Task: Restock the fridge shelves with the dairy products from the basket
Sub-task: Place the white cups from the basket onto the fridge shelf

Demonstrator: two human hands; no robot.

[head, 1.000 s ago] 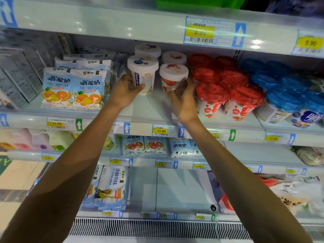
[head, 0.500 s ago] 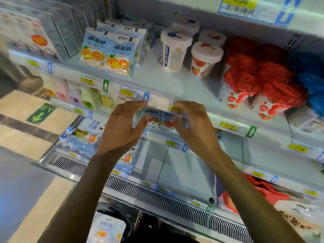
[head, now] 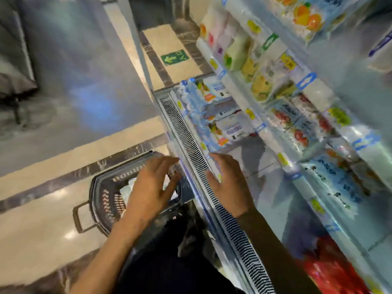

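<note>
A shop's chilled aisle: an open fridge [head: 187,136] with shelves of packaged dairy [head: 232,129], yellow price tags [head: 289,62] along shelf edges, a dark shopping basket [head: 106,200] on the polished floor [head: 42,209], and a green arrow floor sign [head: 174,57].

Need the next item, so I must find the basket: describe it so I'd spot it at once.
Start at the fridge; its slatted grille runs along the floor. Just left of it, below the left hand, sits the basket. It is the only dark, perforated tub there, with a loop handle sticking out.
</note>
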